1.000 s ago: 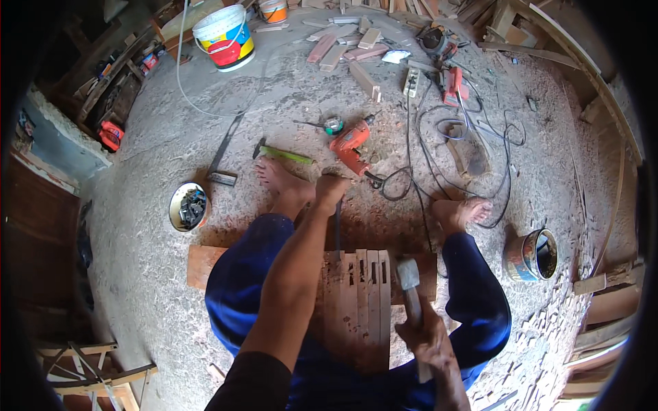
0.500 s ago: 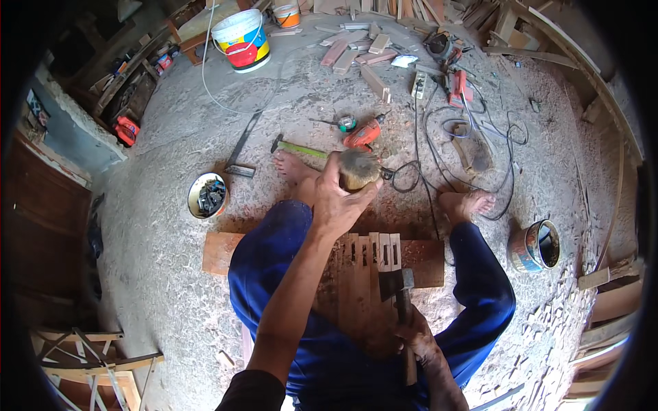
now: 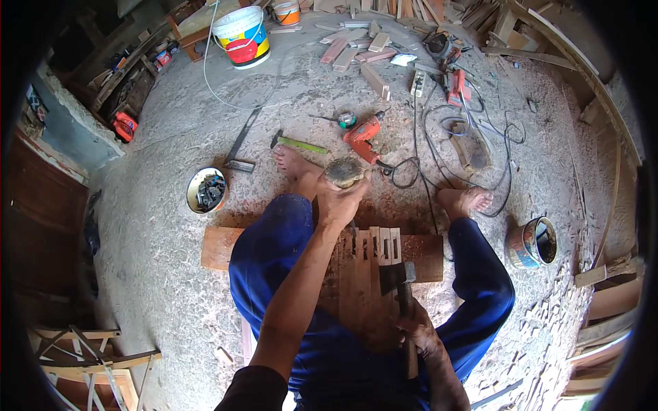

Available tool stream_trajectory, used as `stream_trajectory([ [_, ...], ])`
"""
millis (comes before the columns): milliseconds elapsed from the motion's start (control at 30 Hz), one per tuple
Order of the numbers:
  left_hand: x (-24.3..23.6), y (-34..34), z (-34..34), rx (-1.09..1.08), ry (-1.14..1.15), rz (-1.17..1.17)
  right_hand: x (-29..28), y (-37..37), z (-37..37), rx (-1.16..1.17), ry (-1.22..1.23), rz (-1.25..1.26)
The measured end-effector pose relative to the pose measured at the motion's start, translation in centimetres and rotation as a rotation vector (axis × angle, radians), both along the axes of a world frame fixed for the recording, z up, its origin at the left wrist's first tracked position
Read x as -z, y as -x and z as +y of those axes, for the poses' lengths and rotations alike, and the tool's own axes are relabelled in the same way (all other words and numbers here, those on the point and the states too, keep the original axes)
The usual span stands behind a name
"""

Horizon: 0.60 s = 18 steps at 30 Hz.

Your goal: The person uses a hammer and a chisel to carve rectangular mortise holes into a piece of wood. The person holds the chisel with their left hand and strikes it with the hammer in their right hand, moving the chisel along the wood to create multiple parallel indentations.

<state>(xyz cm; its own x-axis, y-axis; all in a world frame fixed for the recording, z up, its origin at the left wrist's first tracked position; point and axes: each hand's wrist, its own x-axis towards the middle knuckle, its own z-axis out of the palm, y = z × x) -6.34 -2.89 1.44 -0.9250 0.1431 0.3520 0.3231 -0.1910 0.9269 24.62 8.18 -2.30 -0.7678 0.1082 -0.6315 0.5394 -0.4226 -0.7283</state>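
Observation:
In my left hand (image 3: 338,202) is a chisel with a thick, round wooden handle (image 3: 344,171); its worn top faces up. The fingers wrap round the handle, and a little of the dark blade shows below them, over the far ends of the wooden strips. My right hand (image 3: 419,332) is closed on the wooden handle of a hatchet (image 3: 405,294), whose dark head lies over the strips. Several wooden strips (image 3: 349,281) with slots cut near their far ends lie side by side between my legs. Under them is a wider board (image 3: 421,257).
An orange drill (image 3: 363,137) and a green-handled hammer (image 3: 301,144) lie ahead, with a steel square (image 3: 240,166) to their left. A tub of metal pieces (image 3: 208,192) stands left, a can (image 3: 533,243) right. Cables (image 3: 428,147) tangle at right; wood offcuts (image 3: 375,81) lie farther off.
My left hand has moved down and toward me with the chisel, and now sits nearer the slotted ends. The hatchet head has shifted slightly; my right hand keeps its grip.

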Motion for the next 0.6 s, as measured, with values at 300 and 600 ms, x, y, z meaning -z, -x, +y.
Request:
stream_trajectory([
  [300, 0.5, 0.8, -0.1, 0.125, -0.052, -0.076, 0.8, -0.2, 0.5, -0.019, 0.006, 0.000],
  [600, 0.2, 0.3, 2.0, 0.059, 0.083, 0.161, -2.0, 1.4, -0.1, -0.115, -0.296, 0.110],
])
